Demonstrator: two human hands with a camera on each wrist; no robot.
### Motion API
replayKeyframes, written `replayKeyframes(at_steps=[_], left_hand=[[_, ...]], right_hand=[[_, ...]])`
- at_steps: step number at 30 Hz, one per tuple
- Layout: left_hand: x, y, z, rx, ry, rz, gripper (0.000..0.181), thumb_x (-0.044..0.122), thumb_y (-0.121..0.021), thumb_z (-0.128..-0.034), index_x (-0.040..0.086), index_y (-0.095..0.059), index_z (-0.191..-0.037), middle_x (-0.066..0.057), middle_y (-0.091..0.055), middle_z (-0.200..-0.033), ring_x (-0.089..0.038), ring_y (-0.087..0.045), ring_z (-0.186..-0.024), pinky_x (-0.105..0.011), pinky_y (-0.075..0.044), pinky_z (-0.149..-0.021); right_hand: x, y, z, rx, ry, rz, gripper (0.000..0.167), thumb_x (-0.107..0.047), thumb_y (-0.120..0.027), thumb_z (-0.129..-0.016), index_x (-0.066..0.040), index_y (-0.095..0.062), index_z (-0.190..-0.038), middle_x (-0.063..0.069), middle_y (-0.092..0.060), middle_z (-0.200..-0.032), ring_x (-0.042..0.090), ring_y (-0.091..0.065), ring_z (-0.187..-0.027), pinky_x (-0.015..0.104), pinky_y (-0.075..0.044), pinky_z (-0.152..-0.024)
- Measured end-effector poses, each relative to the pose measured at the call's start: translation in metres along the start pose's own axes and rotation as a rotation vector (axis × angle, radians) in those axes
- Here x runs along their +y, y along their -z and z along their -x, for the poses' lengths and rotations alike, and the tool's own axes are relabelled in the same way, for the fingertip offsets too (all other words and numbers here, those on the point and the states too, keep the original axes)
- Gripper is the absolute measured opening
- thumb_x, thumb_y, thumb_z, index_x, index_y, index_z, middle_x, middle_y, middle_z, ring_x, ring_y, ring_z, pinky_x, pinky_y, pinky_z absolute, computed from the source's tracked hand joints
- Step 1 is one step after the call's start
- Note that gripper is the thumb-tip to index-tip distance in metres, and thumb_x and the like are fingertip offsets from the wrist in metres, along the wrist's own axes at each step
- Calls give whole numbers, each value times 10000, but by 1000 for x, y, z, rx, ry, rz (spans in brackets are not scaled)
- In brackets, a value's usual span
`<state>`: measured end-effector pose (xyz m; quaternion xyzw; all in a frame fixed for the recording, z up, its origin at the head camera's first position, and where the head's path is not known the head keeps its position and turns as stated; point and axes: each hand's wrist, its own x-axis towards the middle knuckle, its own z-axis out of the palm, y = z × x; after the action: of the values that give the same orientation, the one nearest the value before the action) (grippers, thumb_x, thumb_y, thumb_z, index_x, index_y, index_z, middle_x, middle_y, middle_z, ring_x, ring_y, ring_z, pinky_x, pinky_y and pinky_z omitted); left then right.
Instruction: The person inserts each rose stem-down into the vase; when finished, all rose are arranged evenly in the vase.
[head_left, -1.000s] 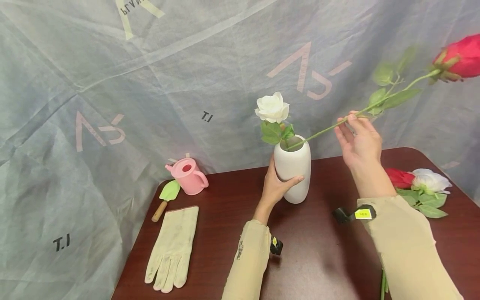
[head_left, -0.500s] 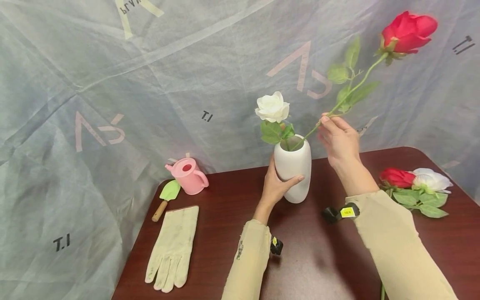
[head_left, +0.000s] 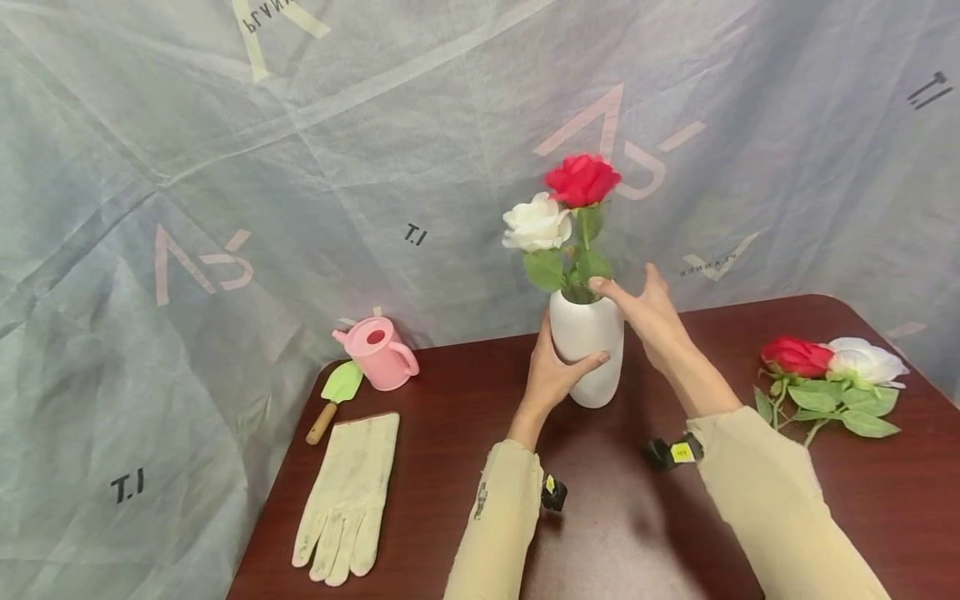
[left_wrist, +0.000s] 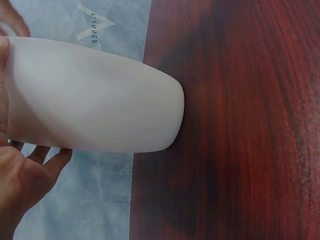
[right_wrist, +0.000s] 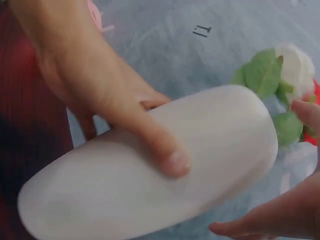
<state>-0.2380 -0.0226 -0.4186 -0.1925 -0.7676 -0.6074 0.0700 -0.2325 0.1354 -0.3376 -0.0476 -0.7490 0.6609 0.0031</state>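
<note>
A white vase (head_left: 588, 342) stands upright on the table, with a white rose (head_left: 537, 222) and a red rose (head_left: 582, 180) rising from its mouth. My left hand (head_left: 553, 371) grips the vase's side, thumb across the front, and the right wrist view shows this thumb (right_wrist: 176, 162) on the white surface. At the vase's rim, my right hand (head_left: 654, 315) has its thumb and fingers spread apart, thumb beside the leaves. I cannot tell whether that thumb touches the rim or a leaf. Both stems are mostly hidden inside the vase.
On the dark red table (head_left: 465, 467), a pink watering can (head_left: 378, 354) and a green trowel (head_left: 341, 383) stand at the back left, with a cream glove (head_left: 348, 500) in front. Another red rose (head_left: 797, 356) and white rose (head_left: 866, 362) lie at the right. A grey sheet (head_left: 420, 150) hangs behind.
The red rose has gone from slanting right in my right hand to upright in the vase beside the white rose. My right hand has moved left and released its stem; my left hand stays.
</note>
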Motion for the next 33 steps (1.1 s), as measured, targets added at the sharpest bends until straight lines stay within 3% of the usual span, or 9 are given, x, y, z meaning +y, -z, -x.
replayKeyframes(at_steps=[4,7,11,13,15,19,24,31,33], left_hand=[[-2,-1,-2,2,-22,11,987,191,-813,-725,331,-185,-1474,26,-475,-1295,-139,-520,-1077,-359,-458,-839],[-12,-3,-4,8,-31,-7,989,236,-816,-721,361,-179,-1468,49,-474,-1289,-121,-521,-1071,-356,-461,-832],[-23,-5,-6,11,-14,-13,999,271,-821,-712,397,-170,-1459,70,-475,-1279,-112,-525,-1062,-341,-467,-817],[-27,-5,-7,15,-14,-10,1005,277,-825,-705,396,-172,-1459,62,-480,-1278,-122,-527,-1067,-349,-468,-820],[-27,-4,-6,19,-14,-4,1003,263,-828,-703,387,-181,-1460,53,-488,-1273,-130,-531,-1064,-356,-469,-819],[-37,-3,-8,25,-16,-11,1004,292,-830,-695,436,-176,-1444,78,-493,-1258,-113,-534,-1055,-363,-469,-821],[-38,-1,-8,28,-12,-13,1000,318,-829,-689,448,-180,-1438,86,-496,-1247,-115,-537,-1050,-370,-469,-823],[-36,-2,-7,22,5,-13,1009,303,-831,-693,456,-168,-1437,98,-491,-1250,-95,-526,-1059,-356,-460,-835],[-28,-2,-5,22,-9,-1,996,269,-827,-703,415,-184,-1449,69,-499,-1248,-114,-531,-1054,-367,-460,-833]], right_hand=[[20,14,15,-7,27,-243,964,-504,-532,-894,-106,120,-1482,84,102,-1538,246,-4,-1395,447,-112,-1097],[40,27,28,-18,63,-362,811,-428,-504,-937,-75,-36,-1497,109,-97,-1529,229,-124,-1386,387,-195,-1087],[72,48,45,-59,143,-518,399,-290,-486,-978,-93,-421,-1319,35,-502,-1278,145,-469,-1191,252,-412,-930],[88,61,54,-100,193,-582,220,-205,-463,-992,-112,-510,-1186,-25,-603,-1117,107,-574,-1050,213,-470,-827],[103,76,63,-144,219,-609,196,-145,-434,-1001,-113,-545,-1158,-5,-649,-1074,118,-623,-980,230,-490,-801],[125,106,79,-135,184,-551,202,-119,-422,-1002,-126,-541,-1166,-8,-665,-1046,118,-641,-943,226,-503,-764],[146,142,92,-43,132,-459,185,-151,-434,-1000,-167,-569,-1125,-30,-678,-973,88,-652,-879,218,-515,-700],[176,166,102,64,73,-147,164,-171,-482,-982,-288,-594,-1007,-115,-680,-864,50,-659,-756,196,-513,-618],[183,169,105,87,54,-39,131,-178,-479,-983,-217,-597,-1024,-129,-674,-838,59,-660,-733,220,-521,-607]])
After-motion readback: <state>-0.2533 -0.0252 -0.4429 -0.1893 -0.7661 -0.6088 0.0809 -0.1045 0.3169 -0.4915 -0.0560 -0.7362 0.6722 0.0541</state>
